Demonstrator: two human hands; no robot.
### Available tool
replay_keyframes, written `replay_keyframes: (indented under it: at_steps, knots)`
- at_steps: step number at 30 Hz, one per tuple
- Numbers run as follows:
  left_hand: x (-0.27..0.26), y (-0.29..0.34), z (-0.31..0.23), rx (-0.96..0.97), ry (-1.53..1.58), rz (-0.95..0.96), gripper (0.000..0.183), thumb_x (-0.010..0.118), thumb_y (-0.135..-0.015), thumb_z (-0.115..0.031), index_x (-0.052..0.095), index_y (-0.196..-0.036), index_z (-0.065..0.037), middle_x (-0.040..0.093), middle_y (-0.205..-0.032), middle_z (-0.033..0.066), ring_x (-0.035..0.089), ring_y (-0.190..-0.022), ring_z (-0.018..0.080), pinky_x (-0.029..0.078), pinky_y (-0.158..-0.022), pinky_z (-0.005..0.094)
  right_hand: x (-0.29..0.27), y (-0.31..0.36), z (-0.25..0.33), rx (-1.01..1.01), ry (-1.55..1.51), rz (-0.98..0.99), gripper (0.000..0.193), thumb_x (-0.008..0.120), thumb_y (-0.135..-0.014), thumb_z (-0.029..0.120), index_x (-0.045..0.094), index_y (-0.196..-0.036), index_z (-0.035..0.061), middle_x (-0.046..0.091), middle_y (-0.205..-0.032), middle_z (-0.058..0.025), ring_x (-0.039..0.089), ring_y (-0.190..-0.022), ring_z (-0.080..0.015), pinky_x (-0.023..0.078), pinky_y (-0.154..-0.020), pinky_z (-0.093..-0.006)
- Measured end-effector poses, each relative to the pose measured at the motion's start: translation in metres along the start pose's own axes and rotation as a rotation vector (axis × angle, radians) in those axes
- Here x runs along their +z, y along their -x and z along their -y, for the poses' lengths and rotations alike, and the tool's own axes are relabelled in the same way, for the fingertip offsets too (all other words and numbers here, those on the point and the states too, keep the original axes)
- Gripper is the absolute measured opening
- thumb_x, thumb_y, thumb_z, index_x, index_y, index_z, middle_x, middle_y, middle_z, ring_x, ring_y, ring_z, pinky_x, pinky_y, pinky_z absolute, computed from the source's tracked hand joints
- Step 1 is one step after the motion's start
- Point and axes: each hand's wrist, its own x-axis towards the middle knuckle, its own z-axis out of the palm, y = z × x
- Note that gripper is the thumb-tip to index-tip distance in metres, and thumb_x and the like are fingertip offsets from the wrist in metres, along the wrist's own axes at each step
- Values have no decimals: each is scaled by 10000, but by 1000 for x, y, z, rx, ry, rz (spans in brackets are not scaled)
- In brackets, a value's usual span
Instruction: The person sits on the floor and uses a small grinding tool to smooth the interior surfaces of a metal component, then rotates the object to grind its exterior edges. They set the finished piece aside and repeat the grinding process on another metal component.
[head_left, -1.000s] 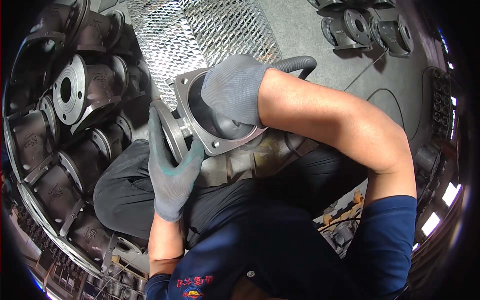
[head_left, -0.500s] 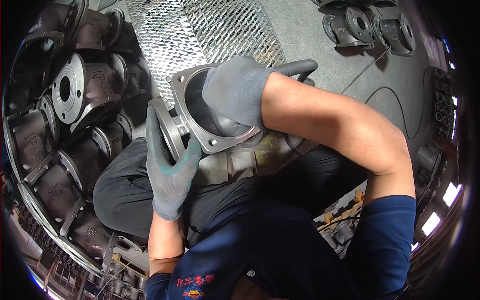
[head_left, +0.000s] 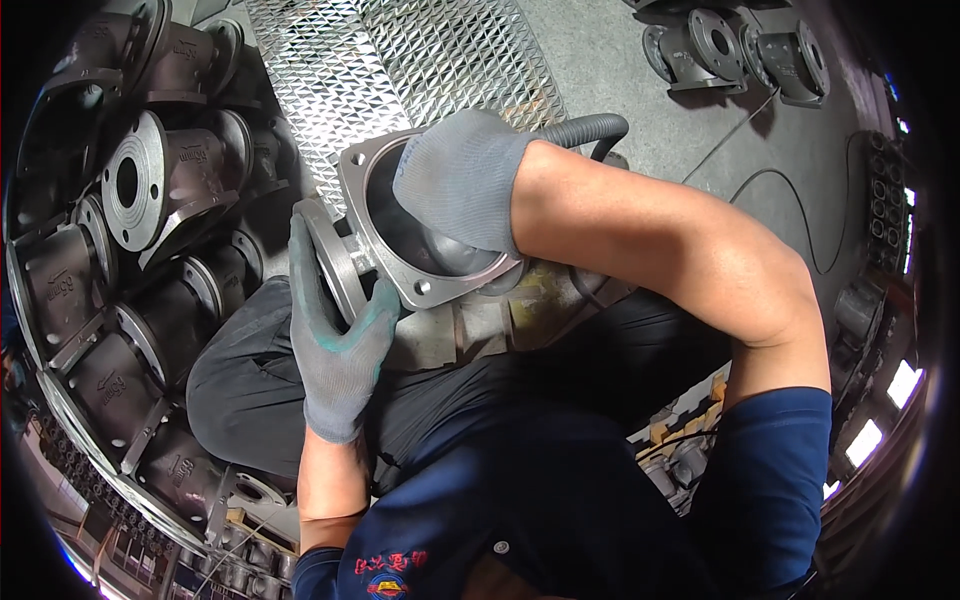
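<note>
A grey cast-metal valve body sits in front of my crossed legs, its square, holed flange and wide bore facing up. My left hand, in a grey and green work glove, is closed on the round flange at its left end, thumb on the near side. My gloved right hand reaches into the bore from the far right. Its fingers are hidden inside, and whether they hold anything cannot be seen. A ribbed dark hose comes out behind my right wrist.
Similar valve bodies are stacked closely along my left. More valve bodies stand on the grey floor at the far right. A patterned metal sheet lies ahead, and a thin cable curves across the floor on the right.
My right hand has shifted slightly left within the bore, and the hose has moved a little with it. My left hand keeps its hold on the round flange.
</note>
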Motion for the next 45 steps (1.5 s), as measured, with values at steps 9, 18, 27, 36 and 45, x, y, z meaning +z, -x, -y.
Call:
replay_keyframes:
  at_steps: [9,18,27,36,45]
  knots:
    - [-1,-1,5,-50,27,-11,949,775,-908,-83,301,-1712,91,449,-1717,256,464,-1564,284,379,-1278,404,13,-1,-2,-74,126,-113,86,799,-847,158,832,-807,90,786,-788,-69,787,-731,-247,612,-576,-394]
    - [0,0,1,-73,69,3,961,785,-902,-95,300,-1710,94,450,-1714,269,449,-1585,295,365,-1290,401,18,-2,1,-75,100,-77,159,753,-874,197,832,-832,66,799,-839,-116,804,-782,-277,622,-604,-404]
    - [0,-2,-5,-59,21,4,969,773,-887,-67,291,-1712,95,456,-1707,268,478,-1561,293,397,-1269,395,3,1,-6,-37,-7,-25,168,779,-739,233,831,-778,78,789,-780,-137,787,-710,-299,609,-589,-423]
    - [-1,0,2,-44,22,-18,955,791,-896,-78,310,-1699,108,472,-1688,281,509,-1533,296,410,-1257,397,8,1,-5,23,7,-67,186,765,-760,223,841,-825,66,796,-805,-154,780,-708,-322,621,-616,-423]
    - [1,6,11,18,-67,-11,998,807,-871,-68,290,-1709,93,432,-1722,283,482,-1573,335,404,-1276,414,12,18,-6,104,-72,-45,223,709,-916,216,843,-973,48,807,-960,-197,816,-877,-358,660,-727,-453]
